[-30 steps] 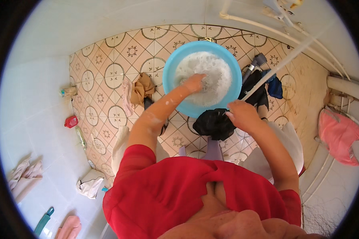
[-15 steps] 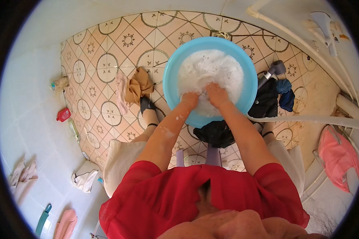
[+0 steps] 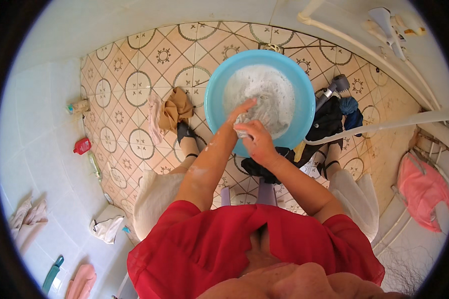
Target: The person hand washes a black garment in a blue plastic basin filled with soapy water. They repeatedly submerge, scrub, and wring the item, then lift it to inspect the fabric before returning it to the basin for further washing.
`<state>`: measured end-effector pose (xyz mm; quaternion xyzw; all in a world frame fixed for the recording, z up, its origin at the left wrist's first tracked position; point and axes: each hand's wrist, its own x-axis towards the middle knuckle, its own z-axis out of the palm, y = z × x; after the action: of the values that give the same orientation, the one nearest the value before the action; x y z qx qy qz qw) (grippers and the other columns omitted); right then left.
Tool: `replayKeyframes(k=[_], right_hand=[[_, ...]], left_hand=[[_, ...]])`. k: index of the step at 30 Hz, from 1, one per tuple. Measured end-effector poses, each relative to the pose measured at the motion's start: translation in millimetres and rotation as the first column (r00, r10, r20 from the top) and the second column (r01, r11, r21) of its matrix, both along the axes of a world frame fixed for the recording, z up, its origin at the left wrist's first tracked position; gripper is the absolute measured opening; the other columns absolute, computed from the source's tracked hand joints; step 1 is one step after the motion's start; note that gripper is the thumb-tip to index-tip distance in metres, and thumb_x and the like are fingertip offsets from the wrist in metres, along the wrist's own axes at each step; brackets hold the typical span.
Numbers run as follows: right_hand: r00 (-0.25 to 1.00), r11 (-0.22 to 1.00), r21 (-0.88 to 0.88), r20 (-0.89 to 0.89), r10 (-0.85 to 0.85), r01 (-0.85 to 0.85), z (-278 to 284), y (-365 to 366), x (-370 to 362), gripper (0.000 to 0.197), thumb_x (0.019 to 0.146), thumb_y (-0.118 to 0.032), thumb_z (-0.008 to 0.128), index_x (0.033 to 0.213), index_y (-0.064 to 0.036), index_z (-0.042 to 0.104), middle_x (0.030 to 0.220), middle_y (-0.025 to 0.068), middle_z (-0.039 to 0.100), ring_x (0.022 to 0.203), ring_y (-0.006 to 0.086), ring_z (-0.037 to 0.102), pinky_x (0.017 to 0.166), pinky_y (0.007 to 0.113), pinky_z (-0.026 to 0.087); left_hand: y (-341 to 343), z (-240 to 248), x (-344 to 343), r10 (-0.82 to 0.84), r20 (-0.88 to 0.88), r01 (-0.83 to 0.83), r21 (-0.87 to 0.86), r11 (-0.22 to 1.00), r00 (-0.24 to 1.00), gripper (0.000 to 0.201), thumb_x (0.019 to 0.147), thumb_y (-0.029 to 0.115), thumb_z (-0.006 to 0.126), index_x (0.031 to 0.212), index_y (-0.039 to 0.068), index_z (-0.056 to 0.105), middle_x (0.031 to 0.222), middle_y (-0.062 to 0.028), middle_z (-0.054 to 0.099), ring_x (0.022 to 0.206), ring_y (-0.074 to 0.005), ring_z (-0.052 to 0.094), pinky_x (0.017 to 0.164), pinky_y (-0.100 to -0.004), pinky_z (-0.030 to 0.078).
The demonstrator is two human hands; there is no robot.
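- Blue basin point(image 3: 210, 97) stands on patterned floor tiles point(image 3: 139, 89), upper middle of the frame; white suds point(image 3: 264, 79) cover most of the water inside.
- Pale grey wet cloth point(image 3: 267, 118) lies in the basin's lower half, partly in the suds; one bunched end rises toward the wrists at the basin's lower-left rim.
- Right hand point(image 3: 255, 141), at the basin's lower rim, centre of frame: fingers closed on the bunched end of the cloth, just beside the left wrist.
- Left hand point(image 3: 242, 110), over the basin's left inner side: fingers extended toward upper right; cannot tell whether they grip any cloth. Foam streaks on the forearm.
- Black cloth point(image 3: 260, 170) just below the basin, partly behind the right forearm. Lilac stool point(image 3: 267, 193) lower, near frame centre.
- Right of basin: black garment point(image 3: 320, 126), dark blue bundle point(image 3: 353, 119), grey-headed tool point(image 3: 339, 83) with a silvery handle. Pale hose point(image 3: 389, 128) runs in from the right edge.
- Left of basin: tan cloth point(image 3: 176, 110) beside pink cloth point(image 3: 155, 121).
- Far left: red container point(image 3: 82, 145), by the wall.
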<state>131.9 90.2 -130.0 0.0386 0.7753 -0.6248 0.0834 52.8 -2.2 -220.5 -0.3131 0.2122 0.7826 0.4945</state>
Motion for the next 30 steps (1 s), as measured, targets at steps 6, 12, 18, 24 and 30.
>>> replayKeyframes(k=[6, 12, 18, 24, 30], right_hand=[[0.989, 0.986, 0.139, -0.129, -0.073, 0.091, -36.3, -1.3, -12.7, 0.017, 0.08, -0.008, 0.055, 0.097, -0.0099, 0.056, 0.095, 0.0135, 0.049, 0.083, 0.0325, 0.051, 0.073, 0.039, 0.044], [0.95, 0.885, 0.36, -0.011, -0.311, 0.294, -108.4, 76.2, -60.6, 0.008, 0.079, -0.007, 0.055, 0.086, -0.0095, 0.056, 0.093, 0.0132, 0.052, 0.087, 0.0359, 0.05, 0.074, 0.044, 0.042], [0.979, 0.714, 0.679, -0.032, -0.201, 0.169, -115.0, 80.9, -53.2, 0.025, 0.076, -0.005, 0.057, 0.099, -0.0156, 0.061, 0.102, 0.0119, 0.054, 0.099, 0.0341, 0.05, 0.081, 0.042, 0.043], [0.981, 0.646, 0.745, 0.189, 0.035, -0.167, -150.8, 71.7, -33.1, 0.042, 0.073, -0.003, 0.058, 0.114, -0.0154, 0.057, 0.112, 0.0114, 0.056, 0.097, 0.0306, 0.055, 0.083, 0.041, 0.044], [0.949, 0.989, 0.129, 0.297, -0.108, 0.072, -138.9, 69.6, -44.6, 0.025, 0.071, 0.0, 0.055, 0.094, -0.0086, 0.06, 0.099, 0.0118, 0.059, 0.086, 0.0269, 0.058, 0.071, 0.035, 0.048]], left_hand=[[11.2, 14.4, 4.3, -0.022, 0.005, 0.023, -0.155, 0.988, 1.0, 0.042, 0.088, 0.035, 0.052, 0.117, 0.004, 0.051, 0.103, -0.0106, 0.058, 0.088, -0.0215, 0.058, 0.074, -0.039, 0.05], [7.8, 18.5, -21.6, -0.415, -0.12, 0.205, -0.726, 0.656, 0.902, 0.032, 0.087, 0.031, 0.053, 0.106, 0.006, 0.056, 0.093, -0.0079, 0.059, 0.081, -0.02, 0.059, 0.067, -0.0365, 0.05], [-14.7, -36.5, -20.0, -0.949, -0.274, -0.332, -0.919, 0.212, 0.153, 0.049, 0.081, 0.023, 0.06, 0.126, 0.011, 0.048, 0.125, -0.0176, 0.042, 0.113, -0.0299, 0.044, 0.089, -0.0421, 0.042], [-21.3, -74.9, 2.7, -0.961, 0.141, -0.085, -0.989, -0.124, -0.237, 0.063, 0.081, 0.026, 0.062, 0.137, 0.023, 0.034, 0.145, -0.0165, 0.019, 0.129, -0.037, 0.025, 0.103, -0.0477, 0.028], [1.0, -33.7, -27.3, -0.452, -0.2, 0.221, -0.661, 0.717, 0.869, 0.059, 0.088, 0.039, 0.052, 0.137, 0.012, 0.034, 0.141, -0.0145, 0.029, 0.128, -0.0333, 0.031, 0.102, -0.0494, 0.03]])
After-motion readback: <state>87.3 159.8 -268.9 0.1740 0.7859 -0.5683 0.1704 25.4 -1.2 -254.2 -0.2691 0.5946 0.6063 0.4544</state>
